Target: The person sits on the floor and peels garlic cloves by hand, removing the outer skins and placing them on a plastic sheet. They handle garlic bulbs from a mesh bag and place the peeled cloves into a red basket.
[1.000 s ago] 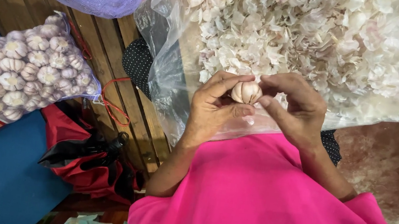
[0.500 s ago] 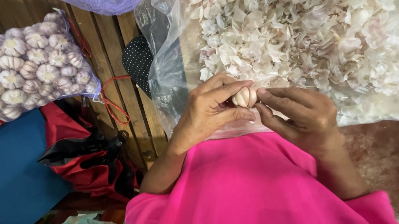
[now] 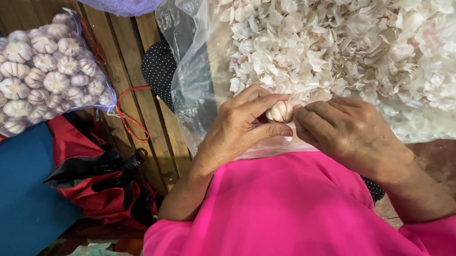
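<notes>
Left hand (image 3: 240, 126) and right hand (image 3: 350, 132) pinch one small white garlic bulb (image 3: 280, 111) between fingertips — just over the clear plastic sheet (image 3: 198, 83) heaped with pale papery garlic skins (image 3: 368, 46).

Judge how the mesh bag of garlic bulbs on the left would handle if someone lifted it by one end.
The mesh bag of garlic bulbs would probably sag and shift, since it is soft netting over loose round bulbs. It looks tightly filled, so likely fairly heavy for its size. The netting should give the fingers grip, though papery skins may flake off.
</notes>
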